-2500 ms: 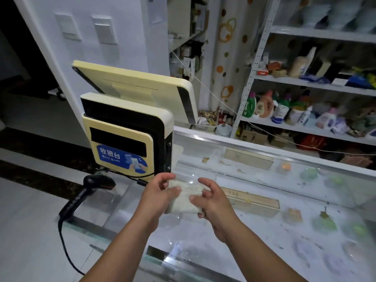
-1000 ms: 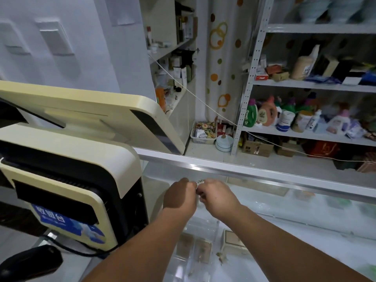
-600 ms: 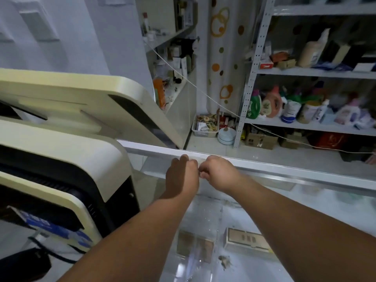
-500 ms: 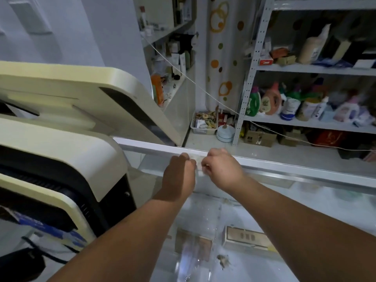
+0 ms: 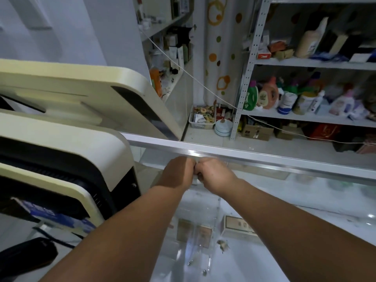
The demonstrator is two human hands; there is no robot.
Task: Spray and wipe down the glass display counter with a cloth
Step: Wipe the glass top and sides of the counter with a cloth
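Gripping a pale cloth (image 5: 195, 181) between left hand (image 5: 179, 173) and right hand (image 5: 216, 176), both clenched round it, knuckles touching, only a sliver of fabric showing. Reaching far across the glass surface (image 5: 305, 202), with the cloth just on the near side of the metal rail (image 5: 264, 160) along the far edge. Hard to tell whether the cloth touches the glass. Showing through the glass under the forearms, flat boxes (image 5: 238, 225). Flanked on the left by a cream cash register (image 5: 61, 159), with a black scanner (image 5: 26, 255) at the near corner. Facing a metal shelf (image 5: 305, 118) crowded with bottles (image 5: 252, 96).
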